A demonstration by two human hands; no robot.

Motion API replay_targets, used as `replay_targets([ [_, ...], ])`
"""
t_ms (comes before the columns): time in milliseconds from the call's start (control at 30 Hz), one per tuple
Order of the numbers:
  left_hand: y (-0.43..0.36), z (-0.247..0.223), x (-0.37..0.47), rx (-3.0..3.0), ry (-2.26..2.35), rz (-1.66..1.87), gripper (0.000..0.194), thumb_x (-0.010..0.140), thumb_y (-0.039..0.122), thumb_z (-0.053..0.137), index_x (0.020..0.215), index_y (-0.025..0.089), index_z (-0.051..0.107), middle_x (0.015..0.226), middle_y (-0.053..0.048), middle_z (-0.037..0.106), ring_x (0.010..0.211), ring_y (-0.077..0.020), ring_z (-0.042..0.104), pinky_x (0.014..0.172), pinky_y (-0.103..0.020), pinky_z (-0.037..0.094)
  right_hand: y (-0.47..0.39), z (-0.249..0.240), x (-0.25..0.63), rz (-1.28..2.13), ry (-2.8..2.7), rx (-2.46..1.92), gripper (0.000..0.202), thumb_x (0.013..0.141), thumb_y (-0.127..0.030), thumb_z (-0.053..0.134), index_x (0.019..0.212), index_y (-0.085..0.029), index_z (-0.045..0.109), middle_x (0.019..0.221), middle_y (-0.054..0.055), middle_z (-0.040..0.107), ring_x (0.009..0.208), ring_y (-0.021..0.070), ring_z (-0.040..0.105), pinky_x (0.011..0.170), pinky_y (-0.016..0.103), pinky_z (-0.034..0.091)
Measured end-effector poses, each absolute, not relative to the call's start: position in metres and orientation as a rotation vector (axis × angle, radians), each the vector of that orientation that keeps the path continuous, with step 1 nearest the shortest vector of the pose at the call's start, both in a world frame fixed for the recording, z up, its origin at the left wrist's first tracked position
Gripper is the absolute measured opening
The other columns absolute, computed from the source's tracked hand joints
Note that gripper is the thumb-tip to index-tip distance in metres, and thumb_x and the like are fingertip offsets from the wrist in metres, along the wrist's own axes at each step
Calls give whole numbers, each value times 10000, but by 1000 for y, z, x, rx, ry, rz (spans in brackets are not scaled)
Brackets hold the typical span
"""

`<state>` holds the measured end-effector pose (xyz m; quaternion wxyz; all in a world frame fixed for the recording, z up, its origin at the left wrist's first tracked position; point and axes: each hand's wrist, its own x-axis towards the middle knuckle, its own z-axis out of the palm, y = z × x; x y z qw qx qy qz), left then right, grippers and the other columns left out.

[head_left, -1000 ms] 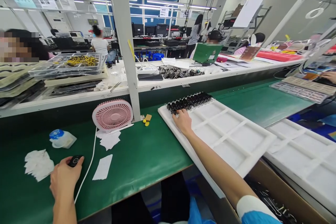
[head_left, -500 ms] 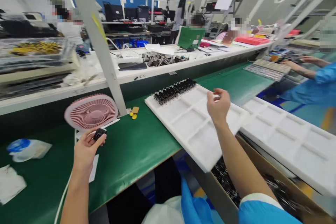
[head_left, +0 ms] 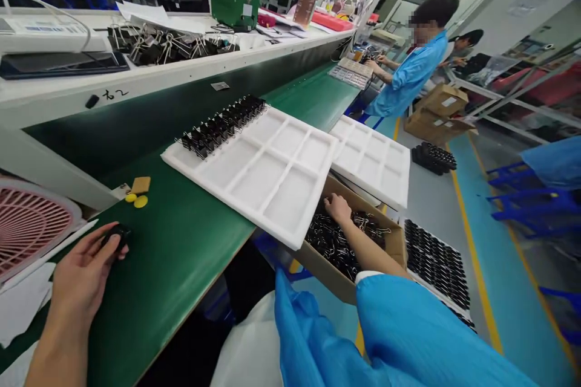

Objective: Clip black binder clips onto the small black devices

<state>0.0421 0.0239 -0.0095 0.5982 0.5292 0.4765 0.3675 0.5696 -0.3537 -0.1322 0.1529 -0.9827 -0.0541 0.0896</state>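
My left hand (head_left: pixel 82 275) rests on the green belt (head_left: pixel 181 242) and holds a small black round device (head_left: pixel 118 234) at its fingertips. My right hand (head_left: pixel 338 208) reaches down into a cardboard box (head_left: pixel 390 239) full of black binder clips (head_left: pixel 331 242), fingers among the clips; whether it grips one I cannot tell. A white foam tray (head_left: pixel 272 175) with several compartments lies on the belt between my hands, overhanging the box. A row of black binder clips (head_left: pixel 222 124) fills its far edge.
A pink fan (head_left: pixel 31 224) stands at the left, with yellow earplugs (head_left: pixel 136 199) and white papers (head_left: pixel 22 302) nearby. A second white tray (head_left: pixel 372 157) lies to the right. Filled trays of clips (head_left: pixel 436 266) sit on the floor. A person in blue (head_left: pixel 408 72) works further along the belt.
My right hand left the tray's clip row, lifted over the tray, then dropped into the box of clips. My left hand lifted the black device and set it down again. My view swung right.
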Motion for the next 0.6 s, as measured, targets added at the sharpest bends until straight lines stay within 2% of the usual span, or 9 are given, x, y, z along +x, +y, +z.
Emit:
replay_targets([
  [67, 22, -8, 42, 1255, 1128, 830, 712, 533, 481, 954, 1169, 246, 738, 1016, -27, 726, 796, -145, 650, 653, -173, 560, -349, -142, 578, 308, -110, -2868, 454, 986, -452, 539, 1268, -104, 615, 1239, 233, 610, 1199, 359, 558, 1016, 473, 419],
  [133, 18, -4, 44, 1264, 1151, 815, 739, 518, 498, 954, 1178, 245, 733, 1062, -31, 724, 812, -145, 654, 659, -168, 560, -344, -146, 590, 368, -54, -2899, 497, 992, -480, 513, 1228, -60, 634, 1188, 266, 621, 1169, 380, 579, 999, 492, 433],
  [233, 14, 0, 48, 1270, 1169, 806, 760, 490, 503, 956, 1165, 235, 731, 1068, -33, 722, 824, -154, 657, 649, -171, 556, -336, -148, 608, 452, 21, -2910, 423, 925, -372, 617, 1190, -44, 660, 1176, 274, 627, 1167, 387, 589, 993, 484, 446],
  [333, 13, 0, 49, 1313, 1166, 793, 743, 498, 496, 949, 1154, 226, 729, 1055, -37, 722, 829, -168, 659, 650, -191, 555, -332, -150, 618, 523, 137, -2872, 448, 835, -273, 691, 1210, -30, 653, 1144, 270, 643, 1127, 384, 618, 950, 472, 487],
  [433, 13, -2, 48, 1349, 1159, 806, 721, 508, 493, 941, 1143, 225, 730, 1029, -38, 721, 823, -182, 656, 655, -216, 559, -329, -151, 621, 532, 268, -2802, 489, 844, -303, 683, 1241, -22, 632, 1138, 265, 647, 1113, 380, 631, 929, 480, 509],
  [600, 12, -1, 47, 1377, 1147, 778, 701, 538, 508, 927, 1142, 214, 723, 991, -43, 714, 810, -184, 648, 646, -223, 553, -325, -135, 614, 475, 392, -2656, 465, 848, -276, 689, 1232, -24, 620, 1207, 262, 624, 1170, 370, 601, 995, 517, 480],
])
